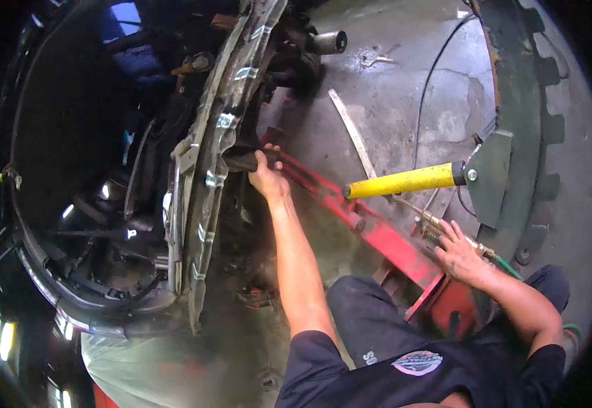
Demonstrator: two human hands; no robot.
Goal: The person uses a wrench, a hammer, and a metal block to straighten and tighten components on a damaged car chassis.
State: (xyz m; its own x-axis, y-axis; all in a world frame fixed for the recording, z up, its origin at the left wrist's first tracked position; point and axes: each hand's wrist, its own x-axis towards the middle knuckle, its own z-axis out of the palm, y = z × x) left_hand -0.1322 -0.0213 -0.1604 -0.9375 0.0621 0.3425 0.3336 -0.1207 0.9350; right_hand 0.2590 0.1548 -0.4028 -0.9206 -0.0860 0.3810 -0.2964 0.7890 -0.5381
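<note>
Jack (398,248), red and long, is laid slantwise across the middle of the scene, its near end by the knees and its far end brought close to the bare sill (209,180) of the car. A dark block (241,160) is gripped there by the left hand (269,177), with the fingers curled around it and the thumb laid along it; whether the sill is touched cannot be told. The right hand (461,255) is placed over a brass fitting (432,219) at the jack's near right, with its fingers half stretched and slightly spread; whether the fitting is grasped or only touched is not shown.

Judging by this pose, the far end is being lined up with the sill. For the next move, the block would need to be kept steady and the left fingers kept clear of any pinch.

A yellow bar (405,180), borne by a grey-green frame (524,102) on the right, is reached over the jack, so upward room may be limited. A green hose (508,266) is led off from the fitting and could be snagged. Beyond, a pale strip (350,129) and a black cable (432,75) are seen on the floor. Sheeting (133,367) is spread at near left.
</note>
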